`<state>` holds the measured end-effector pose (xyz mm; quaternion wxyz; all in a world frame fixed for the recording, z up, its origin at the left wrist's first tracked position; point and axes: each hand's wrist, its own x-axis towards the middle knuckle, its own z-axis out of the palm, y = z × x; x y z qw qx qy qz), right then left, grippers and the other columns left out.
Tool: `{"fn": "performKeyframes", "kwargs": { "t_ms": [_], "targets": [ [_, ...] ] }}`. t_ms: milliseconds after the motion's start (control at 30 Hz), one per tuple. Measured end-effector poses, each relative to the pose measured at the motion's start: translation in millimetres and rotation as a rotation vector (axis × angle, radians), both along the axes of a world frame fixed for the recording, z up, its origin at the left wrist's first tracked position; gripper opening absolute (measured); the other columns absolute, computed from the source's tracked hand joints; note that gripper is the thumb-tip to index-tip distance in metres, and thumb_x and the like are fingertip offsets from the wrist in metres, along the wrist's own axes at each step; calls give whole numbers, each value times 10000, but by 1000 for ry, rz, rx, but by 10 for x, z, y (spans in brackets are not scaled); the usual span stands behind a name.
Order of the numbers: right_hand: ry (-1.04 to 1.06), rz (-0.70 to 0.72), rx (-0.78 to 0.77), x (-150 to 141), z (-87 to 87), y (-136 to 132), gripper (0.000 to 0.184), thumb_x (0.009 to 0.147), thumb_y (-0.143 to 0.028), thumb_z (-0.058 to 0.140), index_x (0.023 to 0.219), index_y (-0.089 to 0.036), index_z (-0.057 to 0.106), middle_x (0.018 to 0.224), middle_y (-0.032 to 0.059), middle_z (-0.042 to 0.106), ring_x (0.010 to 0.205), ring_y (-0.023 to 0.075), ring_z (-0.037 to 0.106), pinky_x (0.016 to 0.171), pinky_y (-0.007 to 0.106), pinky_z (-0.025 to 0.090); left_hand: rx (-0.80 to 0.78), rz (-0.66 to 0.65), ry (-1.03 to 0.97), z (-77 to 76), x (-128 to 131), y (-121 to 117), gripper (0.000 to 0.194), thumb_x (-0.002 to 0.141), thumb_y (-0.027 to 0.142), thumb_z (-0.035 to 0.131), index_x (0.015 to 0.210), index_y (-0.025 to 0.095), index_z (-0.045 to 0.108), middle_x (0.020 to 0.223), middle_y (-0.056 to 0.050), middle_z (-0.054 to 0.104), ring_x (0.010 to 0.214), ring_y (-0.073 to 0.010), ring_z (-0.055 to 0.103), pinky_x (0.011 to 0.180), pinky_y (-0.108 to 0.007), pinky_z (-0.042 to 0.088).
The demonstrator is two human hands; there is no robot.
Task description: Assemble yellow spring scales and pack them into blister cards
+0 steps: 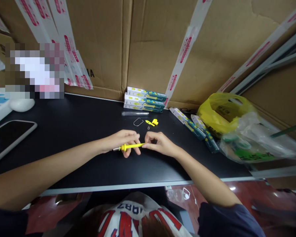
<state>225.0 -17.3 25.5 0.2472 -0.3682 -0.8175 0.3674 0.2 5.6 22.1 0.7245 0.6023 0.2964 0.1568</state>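
Note:
My left hand (125, 138) is curled around the collared end of a slim yellow plastic rod (133, 145), some fingers spread behind it. A thin pale metal-looking shaft sticks out at that end, toward my left wrist. At the rod's other end, my right hand (159, 142) pinches the tip between thumb and forefinger. Just beyond my hands lie a bent wire loop (138, 122), a flat yellow piece (149, 123), a chunky yellow piece (155, 122) and a small metal spring-like part (148, 128). Farther back rests a clear tube (135, 114).
Printed narrow boxes (145, 102) are stacked against the cardboard wall (158, 49). More boxes (188, 123) lie at right beside a yellow plastic bag (212, 112) and a clear bag (249, 141). A phone (11, 135) lies at left on the black table (71, 131).

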Motion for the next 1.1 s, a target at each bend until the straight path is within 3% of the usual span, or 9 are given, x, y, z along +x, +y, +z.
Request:
{"fn": "performKeyframes", "kwargs": {
  "t_ms": [100, 233, 400, 500, 600, 733, 833, 1100],
  "targets": [
    [107, -98, -61, 29, -18, 62, 339, 833, -449, 637, 716, -166, 492, 606, -50, 486, 518, 72, 441, 500, 199, 357, -140, 122, -60, 67, -56, 93, 558, 870, 643, 393, 1014, 131, 561, 928, -175, 738, 561, -134, 661, 528, -237, 524],
    [252, -227, -125, 41, -44, 120, 344, 822, -456, 644, 729, -186, 452, 511, -74, 476, 418, 61, 415, 408, 174, 323, -229, 261, -265, 85, -77, 173, 504, 918, 584, 333, 1090, 153, 530, 980, -169, 727, 712, -172, 708, 625, -270, 562],
    [310, -289, -199, -8, -66, 104, 338, 829, -451, 630, 731, -193, 434, 460, -81, 513, 329, 43, 377, 330, 145, 283, -50, 425, -327, 8, -5, 147, 244, 871, 324, 598, 1037, 169, 508, 940, -102, 731, 766, -152, 704, 681, -262, 567],
    [326, -287, -255, -81, -72, 41, 340, 826, -447, 632, 726, -190, 432, 449, -79, 534, 307, 35, 380, 318, 134, 271, 62, 508, -251, -38, 18, 136, 280, 827, 346, 655, 1012, 161, 556, 801, -38, 705, 650, -113, 665, 598, -224, 552],
    [320, -263, -298, -159, -88, -29, 337, 827, -440, 633, 724, -187, 435, 451, -77, 548, 300, 31, 388, 311, 126, 266, 138, 586, -249, -65, 20, 144, 299, 783, 366, 696, 985, 155, 639, 872, -30, 688, 725, -103, 650, 634, -211, 549],
    [298, -225, -347, -222, -128, -84, 332, 813, -425, 657, 736, -188, 437, 480, -75, 566, 313, 33, 416, 308, 120, 274, 98, 574, -359, -84, 28, 140, 302, 777, 350, 708, 1017, 167, 687, 1064, -63, 694, 967, -157, 653, 865, -284, 529],
    [264, -214, -374, -238, -141, -100, 312, 802, -418, 669, 774, -186, 462, 512, -72, 578, 333, 37, 434, 315, 121, 292, 45, 561, -420, -85, 29, 133, 332, 795, 331, 700, 1088, 174, 680, 1063, -74, 704, 990, -172, 662, 929, -317, 506],
    [233, -155, -384, -260, -167, -115, 295, 778, -414, 694, 850, -162, 558, 657, -5, 647, 495, 72, 523, 399, 153, 409, 43, 621, -428, -32, 7, 120, 391, 779, 288, 714, 1150, 203, 623, 884, -12, 675, 777, -127, 687, 717, -251, 571]
  ]
}}
